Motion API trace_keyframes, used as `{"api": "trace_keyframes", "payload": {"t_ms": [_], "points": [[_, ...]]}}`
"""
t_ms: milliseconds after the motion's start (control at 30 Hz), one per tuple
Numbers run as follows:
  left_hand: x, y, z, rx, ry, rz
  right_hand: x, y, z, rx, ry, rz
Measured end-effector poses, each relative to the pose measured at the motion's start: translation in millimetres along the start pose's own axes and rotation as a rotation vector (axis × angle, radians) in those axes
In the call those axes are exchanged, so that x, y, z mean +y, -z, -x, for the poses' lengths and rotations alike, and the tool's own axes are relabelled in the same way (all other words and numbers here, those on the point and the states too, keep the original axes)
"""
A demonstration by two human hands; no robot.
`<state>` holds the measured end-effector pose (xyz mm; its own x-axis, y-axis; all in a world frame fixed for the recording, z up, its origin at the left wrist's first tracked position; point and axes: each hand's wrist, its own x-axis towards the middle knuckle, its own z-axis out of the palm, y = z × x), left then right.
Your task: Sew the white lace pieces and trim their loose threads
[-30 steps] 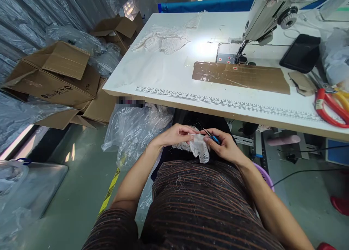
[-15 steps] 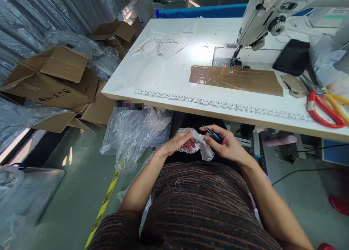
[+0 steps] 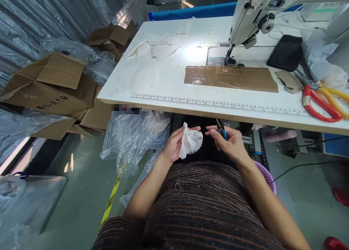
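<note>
Over my lap, my left hand (image 3: 173, 146) grips a bunched piece of white lace fabric (image 3: 191, 141), its fingers partly hidden behind it. My right hand (image 3: 232, 143) is a short way to the right, closed round a small pair of thread snips (image 3: 222, 131) with blue handles, dark blades pointing up and away. Its fingertips are near the lace but apart from it. More white lace (image 3: 155, 49) lies flat on the far left of the white table (image 3: 117, 80). The sewing machine (image 3: 242, 24) stands at the table's right, its needle area lit.
A printed ruler runs along the table's front edge. Large scissors (image 3: 321, 106) with red handles, yellow-handled scissors (image 3: 334, 95) and a black phone-like slab (image 3: 286, 52) lie at right. Clear plastic bags (image 3: 125, 141) hang below left. Cardboard boxes (image 3: 62, 73) stand left; a purple basket (image 3: 268, 177) sits below right.
My right hand has moved off the lace to the right, still holding the snips. The left hand has turned and now holds the lace up, gathered into a smaller bunch. The view has shifted slightly.
</note>
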<state>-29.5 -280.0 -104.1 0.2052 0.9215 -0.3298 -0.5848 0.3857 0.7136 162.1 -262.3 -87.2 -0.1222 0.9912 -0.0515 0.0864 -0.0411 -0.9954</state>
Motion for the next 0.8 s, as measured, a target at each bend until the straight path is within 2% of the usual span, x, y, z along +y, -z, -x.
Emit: {"api": "trace_keyframes", "payload": {"t_ms": [133,233,400,500,600,667,733,800], "points": [[-0.5,-7.3,0.0,0.06,-0.066,0.063,6.8,-18.1,8.0,0.13,0.048,0.031],[0.4,-13.4,-0.3,0.073,-0.083,0.153,3.0,-25.1,16.0,0.208,0.184,0.11],[-0.2,-18.9,-1.8,0.082,-0.114,0.277,1.0,-34.8,22.2,0.067,0.46,0.215],[-1.9,-20.5,-1.7,0.101,-0.093,0.285,7.5,-42.2,18.8,0.056,0.552,0.297],[-2.8,-22.5,-0.1,0.088,-0.077,0.295,12.5,-46.2,14.2,0.093,0.546,0.322],[-2.3,-23.0,1.5,0.065,-0.101,0.286,11.3,-44.5,11.9,0.106,0.489,0.269],[-0.1,-21.6,3.0,0.047,-0.159,0.21,6.2,-38.9,10.5,0.066,0.365,0.185],[4.2,-18.6,4.3,0.018,-0.193,0.075,-1.4,-31.3,9.5,-0.028,0.219,0.107]]}}
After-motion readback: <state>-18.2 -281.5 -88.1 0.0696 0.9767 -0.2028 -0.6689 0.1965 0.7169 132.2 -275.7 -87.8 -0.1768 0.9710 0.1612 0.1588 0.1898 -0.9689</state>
